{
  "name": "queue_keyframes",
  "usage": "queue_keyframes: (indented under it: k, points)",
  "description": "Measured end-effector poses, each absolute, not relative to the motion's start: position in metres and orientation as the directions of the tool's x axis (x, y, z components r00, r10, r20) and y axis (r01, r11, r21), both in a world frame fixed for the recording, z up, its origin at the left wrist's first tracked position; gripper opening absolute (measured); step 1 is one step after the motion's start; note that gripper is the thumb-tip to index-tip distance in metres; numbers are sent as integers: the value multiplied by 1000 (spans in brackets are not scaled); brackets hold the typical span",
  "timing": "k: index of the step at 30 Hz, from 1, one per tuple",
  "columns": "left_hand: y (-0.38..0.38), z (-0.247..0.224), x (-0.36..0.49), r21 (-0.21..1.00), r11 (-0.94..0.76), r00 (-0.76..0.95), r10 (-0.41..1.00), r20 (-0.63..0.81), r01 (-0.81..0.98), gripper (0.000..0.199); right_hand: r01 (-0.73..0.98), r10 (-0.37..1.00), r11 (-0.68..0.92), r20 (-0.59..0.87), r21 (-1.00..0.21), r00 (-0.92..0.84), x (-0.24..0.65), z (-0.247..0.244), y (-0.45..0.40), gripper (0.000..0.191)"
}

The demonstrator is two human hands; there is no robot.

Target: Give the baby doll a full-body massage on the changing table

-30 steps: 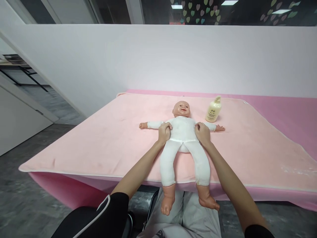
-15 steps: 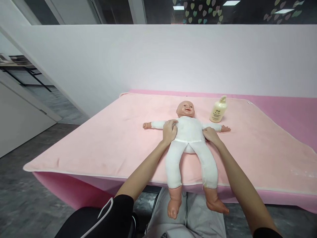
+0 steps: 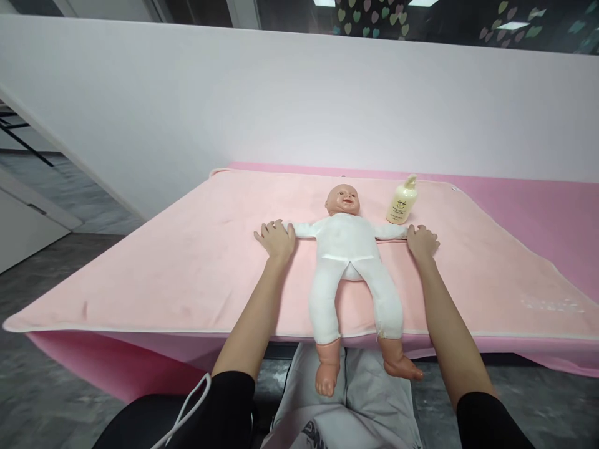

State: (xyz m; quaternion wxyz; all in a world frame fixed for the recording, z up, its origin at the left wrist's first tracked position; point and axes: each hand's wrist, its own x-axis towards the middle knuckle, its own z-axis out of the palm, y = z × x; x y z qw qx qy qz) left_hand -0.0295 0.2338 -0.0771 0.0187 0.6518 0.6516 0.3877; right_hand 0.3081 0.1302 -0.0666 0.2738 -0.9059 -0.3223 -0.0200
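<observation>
A baby doll (image 3: 349, 240) in a white suit lies face up, arms stretched out sideways, its lower legs over the table's front edge. My left hand (image 3: 277, 240) covers the doll's hand on the left, its fingers spread. Over the doll's other hand rests my right hand (image 3: 423, 242), fingers apart. Both doll hands are hidden beneath mine. A pale yellow pump bottle (image 3: 401, 201) stands just behind the doll's arm on the right.
A light pink blanket (image 3: 187, 268) covers much of the table, over a darker pink cloth (image 3: 528, 212). Behind it rises a white wall (image 3: 299, 100). My lap in grey trousers (image 3: 374, 399) is below the front edge.
My hands have moved outward from the sides of the doll's chest to the ends of its arms, and their fingers have spread. The view has shifted slightly.
</observation>
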Motion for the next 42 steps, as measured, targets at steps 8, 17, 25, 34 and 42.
queue_keyframes:
  k: [8,17,25,34,42]
  points:
    - [240,-77,-39,726,-160,-190,908,375,669,26,220,336,-213,140,-952,931,309,-64,141,30]
    - [267,-72,-56,945,-58,-550,824,-137,-323,64,-440,407,280,-309,-853,859,306,-67,154,16]
    - [274,-64,-66,649,32,-191,943,-271,-760,27,-415,430,308,-264,-856,864,309,-73,154,11]
    - [271,-68,-47,699,88,-103,969,-226,-709,3,-299,496,250,-143,-921,856,301,-72,147,10]
    - [268,-68,-46,696,15,-178,963,-204,-718,29,-344,472,293,-178,-892,864,304,-73,149,11]
